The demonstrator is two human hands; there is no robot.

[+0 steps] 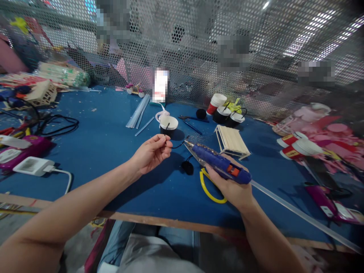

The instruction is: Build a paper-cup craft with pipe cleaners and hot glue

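Observation:
My left hand (153, 153) is closed in a pinch on a thin black fuzzy wire (178, 146), which looks like a pipe cleaner. Its free end reaches the nozzle of a blue hot glue gun (214, 158); whether they touch I cannot tell. My right hand (231, 187) is wrapped round the glue gun, and a long clear glue stick (295, 212) trails from its back. Beneath the gun lie yellow-handled scissors (209, 191). A black pom-pom (187, 167) rests between my hands. Just beyond my left fingers stands a black paper cup with a white top (168, 123).
Behind are pliers (187, 118), another black pom-pom (201, 113), stacked cups (216, 103), a small wooden stick rack (232, 140) and glue sticks (138, 112). A lit phone (160, 85) leans against the perforated metal screen (187, 68). Purple power strips (36, 148) flank the blue table (108, 151).

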